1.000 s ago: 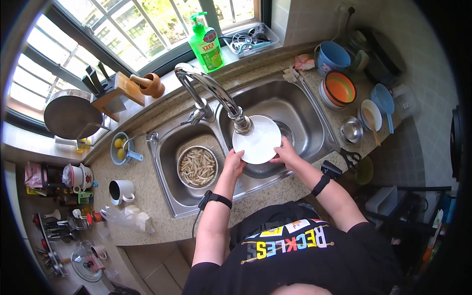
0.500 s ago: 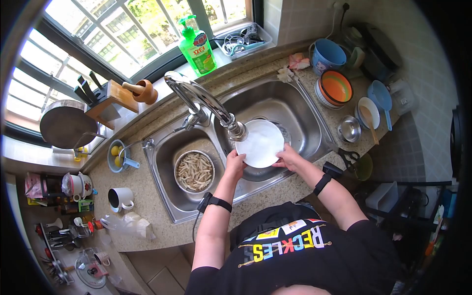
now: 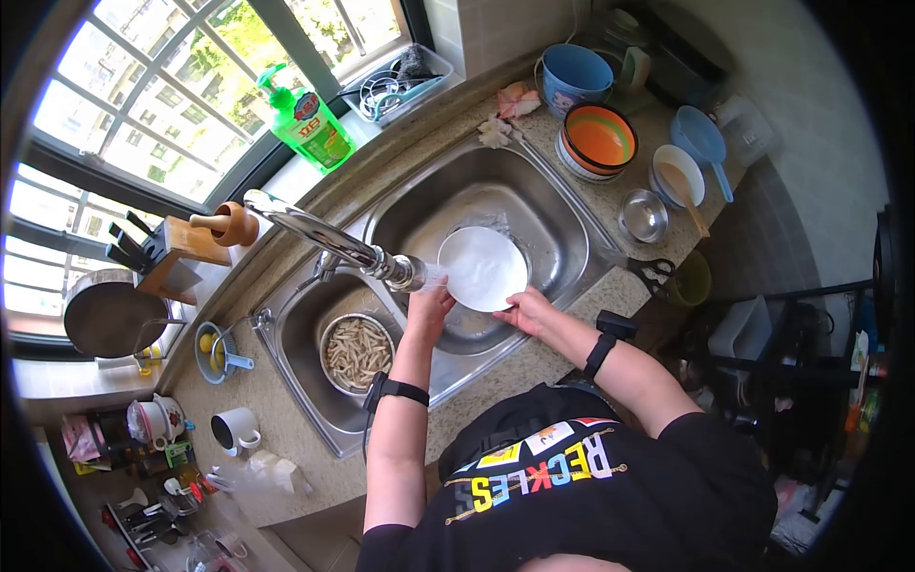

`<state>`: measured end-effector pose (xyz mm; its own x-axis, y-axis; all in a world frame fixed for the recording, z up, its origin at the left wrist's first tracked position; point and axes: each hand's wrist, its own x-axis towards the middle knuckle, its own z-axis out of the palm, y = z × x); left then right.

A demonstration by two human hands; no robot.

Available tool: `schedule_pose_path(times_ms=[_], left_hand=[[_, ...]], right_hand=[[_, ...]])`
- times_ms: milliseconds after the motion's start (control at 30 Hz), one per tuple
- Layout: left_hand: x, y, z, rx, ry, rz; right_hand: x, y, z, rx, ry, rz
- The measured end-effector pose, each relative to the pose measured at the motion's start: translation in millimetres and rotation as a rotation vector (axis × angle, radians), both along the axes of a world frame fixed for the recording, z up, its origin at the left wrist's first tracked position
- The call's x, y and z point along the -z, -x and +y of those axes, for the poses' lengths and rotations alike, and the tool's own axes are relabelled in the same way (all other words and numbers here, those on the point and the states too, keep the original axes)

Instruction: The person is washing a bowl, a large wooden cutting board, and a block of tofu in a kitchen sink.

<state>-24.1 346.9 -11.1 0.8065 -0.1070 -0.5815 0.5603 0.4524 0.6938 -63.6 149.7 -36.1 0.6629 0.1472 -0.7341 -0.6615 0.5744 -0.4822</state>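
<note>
At the frame's centre, a white plate [image 3: 483, 269] is being gripped by the left fingers [image 3: 434, 303] and right fingers [image 3: 523, 312].

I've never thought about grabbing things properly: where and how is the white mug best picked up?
Probably by the handle of the mug, approaching from the sink side. Its loop juts out that way, opposite the dark open mouth.

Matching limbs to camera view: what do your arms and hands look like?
Left hand and right hand are bare, without gloves. Short black sleeves cover the upper arms. Each forearm wears a black strap near the wrist, with a dark device attached; a dark cable trails from the left one.
</note>
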Motion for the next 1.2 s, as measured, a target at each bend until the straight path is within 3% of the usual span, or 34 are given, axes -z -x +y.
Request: schedule_pose_path(times_ms=[67,267,333,433,500,533,600,700,867,1067,1200], left_hand=[[5.2,-0.8,-1.1,0.020,0.060,-0.002],[12.9,6.3,2.8,-0.030,0.122,0.040],[8.5,10.6,11.9,0.048,0.144,-0.003],[-0.8,22.1,23.5,-0.035,0.076,0.090],[4.7,27.8,34.0,-0.041,0.038,0.104],[7.2,30.8,38.8,-0.040,0.002,0.122],[10.9,37.6,49.5,-0.041,0.009,0.113],[15.9,42.8,66.2,-0.088,-0.022,0.054],[8.5,33.5,97.2,-0.291,0.060,0.027],[2.0,5.1,153.4,-0.522,-0.173,-0.021],[-30.7,-14.6,168.7,-0.620,-0.258,-0.049]], right_hand=[[13.8,6.8,-4.5,0.109,-0.179,0.105],[25.6,20.6,-7.5,0.091,-0.270,0.236],[11.6,21.4,-2.1,0.069,-0.229,0.243],[1.8,18.6,7.1,-0.014,-0.147,0.128],[-7.6,12.9,16.8,-0.191,0.136,-0.018],[-15.3,11.0,21.0,-0.198,0.135,-0.020],[-33.0,7.6,27.8,-0.251,0.385,-0.100],[-40.9,0.2,28.7,-0.320,0.467,-0.212],[-38.7,-12.0,10.0,-0.392,0.498,-0.258],[-28.6,-22.2,-10.2,-0.313,0.492,-0.141],[-33.1,-28.1,9.8,-0.279,0.455,-0.131]])
